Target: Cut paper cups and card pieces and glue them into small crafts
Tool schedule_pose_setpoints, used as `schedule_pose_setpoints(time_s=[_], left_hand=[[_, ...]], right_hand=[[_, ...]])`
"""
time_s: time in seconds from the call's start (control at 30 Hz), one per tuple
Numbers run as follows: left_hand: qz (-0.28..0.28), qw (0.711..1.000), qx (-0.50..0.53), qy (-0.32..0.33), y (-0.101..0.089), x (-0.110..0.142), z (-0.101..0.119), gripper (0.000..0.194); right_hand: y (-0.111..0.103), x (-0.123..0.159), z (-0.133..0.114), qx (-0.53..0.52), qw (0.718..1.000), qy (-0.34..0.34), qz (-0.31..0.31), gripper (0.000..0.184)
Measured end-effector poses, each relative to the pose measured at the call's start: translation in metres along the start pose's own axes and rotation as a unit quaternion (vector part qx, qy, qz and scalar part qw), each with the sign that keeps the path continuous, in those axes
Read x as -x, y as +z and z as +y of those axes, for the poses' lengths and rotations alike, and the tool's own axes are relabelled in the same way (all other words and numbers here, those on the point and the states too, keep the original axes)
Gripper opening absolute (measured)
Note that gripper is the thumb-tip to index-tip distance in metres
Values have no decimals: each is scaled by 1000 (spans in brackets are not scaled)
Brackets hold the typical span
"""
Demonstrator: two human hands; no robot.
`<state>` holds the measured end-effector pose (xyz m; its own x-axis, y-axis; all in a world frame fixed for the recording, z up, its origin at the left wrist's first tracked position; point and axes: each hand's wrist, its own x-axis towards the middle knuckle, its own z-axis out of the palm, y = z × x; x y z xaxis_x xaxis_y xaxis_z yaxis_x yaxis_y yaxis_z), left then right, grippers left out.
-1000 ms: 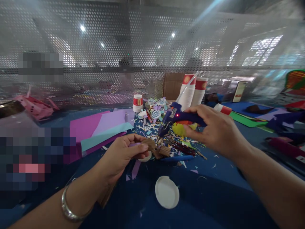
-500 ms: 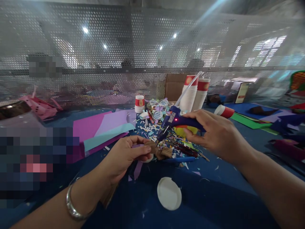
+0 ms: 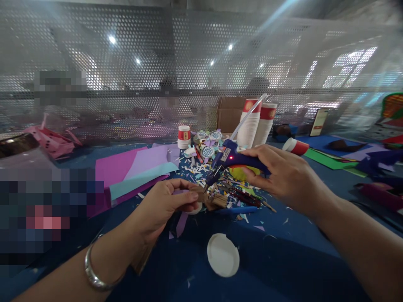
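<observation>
My right hand (image 3: 280, 176) is wrapped round the handle of a blue glue gun (image 3: 225, 157). A clear glue stick (image 3: 247, 118) juts out of its back end, and a red light glows on its side. The nozzle points down and left, at a small piece of brown cardboard (image 3: 200, 193). My left hand (image 3: 168, 203) pinches that cardboard between thumb and fingers. Whether the nozzle touches it I cannot tell. More folded cardboard (image 3: 217, 201) lies just right of the held piece. Below stands a white paper disc (image 3: 223, 255) with a raised rim, on the blue table.
Paper scraps (image 3: 198, 170) litter the middle, with a blue pen (image 3: 237, 210) among them. Purple and light-blue sheets (image 3: 132, 167) lie left. Stacked paper cups (image 3: 249, 126) stand behind; a tipped cup (image 3: 296, 147) and green paper (image 3: 329, 158) are right. A perforated metal screen (image 3: 201, 63) closes the back.
The glue gun's nozzle has shifted slightly left over the cardboard. Both hands keep their hold, and the view has moved a little.
</observation>
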<state>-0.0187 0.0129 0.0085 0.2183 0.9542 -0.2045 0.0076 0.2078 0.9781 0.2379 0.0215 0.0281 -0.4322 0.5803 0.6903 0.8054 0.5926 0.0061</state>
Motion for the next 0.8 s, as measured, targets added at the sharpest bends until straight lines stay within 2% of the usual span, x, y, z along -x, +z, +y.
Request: schedule_pose_setpoints(time_s=[0.17,0.57,0.7,0.8], left_hand=[[13,1000,1,1,0,2,1,18],[3,999,30,-28,0,-1,2,12],[-3,998,58,-36,-1,0,5,4],[-6,995,88,-36,-1,1,7,4]], right_hand=[[1,-1,1,5,1000,0,1,25],[-1,-2,0,16,999,-16,31,20],[-2,-3,-1,25,999,-33,30,19],[0,-2,-1,26,999,-18,38,21]])
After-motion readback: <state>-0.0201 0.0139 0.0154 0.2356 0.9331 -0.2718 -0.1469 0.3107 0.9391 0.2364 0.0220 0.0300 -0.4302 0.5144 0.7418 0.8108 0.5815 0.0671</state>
